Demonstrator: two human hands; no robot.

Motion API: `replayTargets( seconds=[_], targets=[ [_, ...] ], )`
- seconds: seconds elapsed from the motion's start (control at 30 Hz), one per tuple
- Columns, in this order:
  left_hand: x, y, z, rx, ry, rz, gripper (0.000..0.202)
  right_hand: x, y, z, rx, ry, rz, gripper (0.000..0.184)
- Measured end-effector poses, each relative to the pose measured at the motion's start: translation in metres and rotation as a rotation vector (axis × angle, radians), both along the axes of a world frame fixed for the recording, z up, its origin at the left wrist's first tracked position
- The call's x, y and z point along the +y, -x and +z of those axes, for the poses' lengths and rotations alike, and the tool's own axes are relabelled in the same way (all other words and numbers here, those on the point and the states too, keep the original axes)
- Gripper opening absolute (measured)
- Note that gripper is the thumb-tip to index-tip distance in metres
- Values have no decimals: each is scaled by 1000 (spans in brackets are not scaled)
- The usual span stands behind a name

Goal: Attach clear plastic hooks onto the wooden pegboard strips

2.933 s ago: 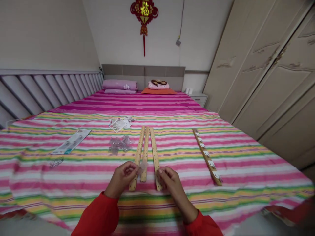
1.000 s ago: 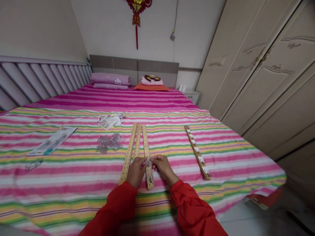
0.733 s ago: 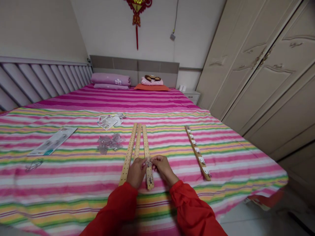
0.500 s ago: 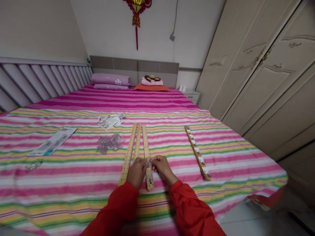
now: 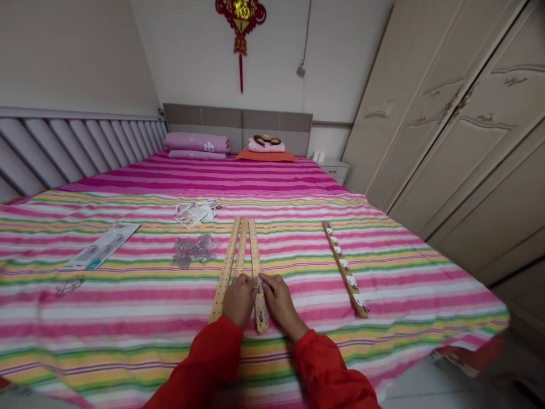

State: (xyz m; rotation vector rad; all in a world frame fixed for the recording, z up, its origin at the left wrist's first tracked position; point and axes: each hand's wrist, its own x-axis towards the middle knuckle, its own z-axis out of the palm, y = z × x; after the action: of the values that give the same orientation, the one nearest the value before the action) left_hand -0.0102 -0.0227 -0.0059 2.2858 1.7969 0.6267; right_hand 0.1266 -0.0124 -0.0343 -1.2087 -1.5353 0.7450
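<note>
Three light wooden strips with rows of holes [image 5: 237,250] lie side by side on the striped bedspread [image 5: 128,307], running away from me. My left hand [image 5: 239,299] and my right hand [image 5: 277,300] meet over the near end of the rightmost strip [image 5: 254,250]. Both have their fingers pinched together on a small clear hook [image 5: 258,287] pressed against that strip. A second small piece sits on the strip just below the hands. Red sleeves cover both forearms.
A fourth wooden strip [image 5: 344,267] carrying several white hooks lies to the right. A pile of clear hooks [image 5: 193,250], opened plastic packets [image 5: 193,213], a long card pack [image 5: 102,253] and a loose clear piece [image 5: 68,286] lie left. Wardrobe doors [image 5: 460,130] stand right; pillows [image 5: 198,145] at the headboard.
About three seconds ago my hands were apart, the left holding a clear hook above the strips. They have come together on the rightmost strip; the view has tilted slightly since.
</note>
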Motion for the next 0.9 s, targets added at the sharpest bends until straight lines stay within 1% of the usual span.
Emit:
replayTargets(
  seconds=[0.1,0.2,0.33,0.43,0.5,0.53,0.63,0.67,0.7,0.77,0.83,0.9],
  targets=[
    [-2,0,0,55,-32,8,24,-7,0,3,-188,5,49,34],
    [-2,1,-2,77,-45,5,26,-11,0,4,-287,27,70,33],
    [-2,2,-5,82,-38,4,28,-12,0,5,-352,47,71,32],
    [-3,1,-5,48,-34,16,28,-11,-1,5,-343,47,81,32],
    [-1,2,-5,-39,-24,17,27,-9,-2,3,-301,51,89,33],
    [0,3,-5,-116,-7,8,26,-7,-4,2,-266,56,95,34],
    [11,19,-5,-460,74,-10,25,-1,-11,-2,-93,100,138,36],
    [15,28,-5,-588,90,20,27,1,-13,-4,-17,127,150,39],
    [20,39,-4,-702,87,77,31,3,-16,-5,59,160,153,42],
    [31,65,-4,-853,12,257,36,7,-19,-9,182,220,125,49],
    [40,92,-5,-859,-100,434,36,8,-19,-11,241,250,85,52],
    [49,114,-7,-781,-153,555,36,8,-17,-10,257,232,74,49]
  ],
)
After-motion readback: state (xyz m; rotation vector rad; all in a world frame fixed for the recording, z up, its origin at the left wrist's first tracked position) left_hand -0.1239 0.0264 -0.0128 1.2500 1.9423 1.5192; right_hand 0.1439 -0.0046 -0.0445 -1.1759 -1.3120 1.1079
